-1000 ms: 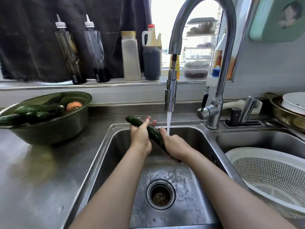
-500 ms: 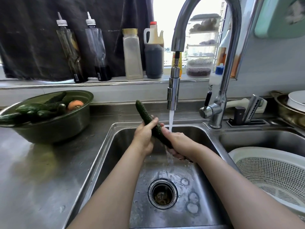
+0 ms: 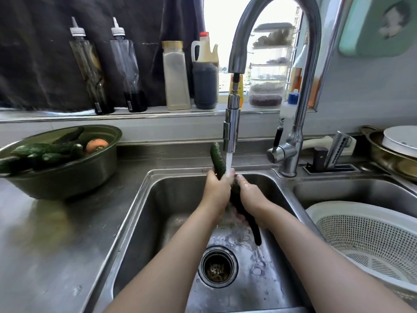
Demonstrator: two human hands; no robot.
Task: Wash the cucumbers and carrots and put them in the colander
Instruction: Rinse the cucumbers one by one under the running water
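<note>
A long dark green cucumber stands nearly upright under the running water of the faucet, over the left sink basin. My left hand grips its middle from the left and my right hand grips it from the right; its lower end pokes out below my hands near the drain. A green bowl on the left counter holds several more cucumbers and an orange carrot. The white colander sits in the right basin with nothing visible inside.
Sauce bottles and jars line the window ledge behind the sink. A knife holder and a metal pan with a white plate stand at the back right. The drain lies at the basin's middle.
The cucumber has swung from lying slanted to nearly upright under the stream. Both hands have slid closer together along it, and its lower end now shows below them.
</note>
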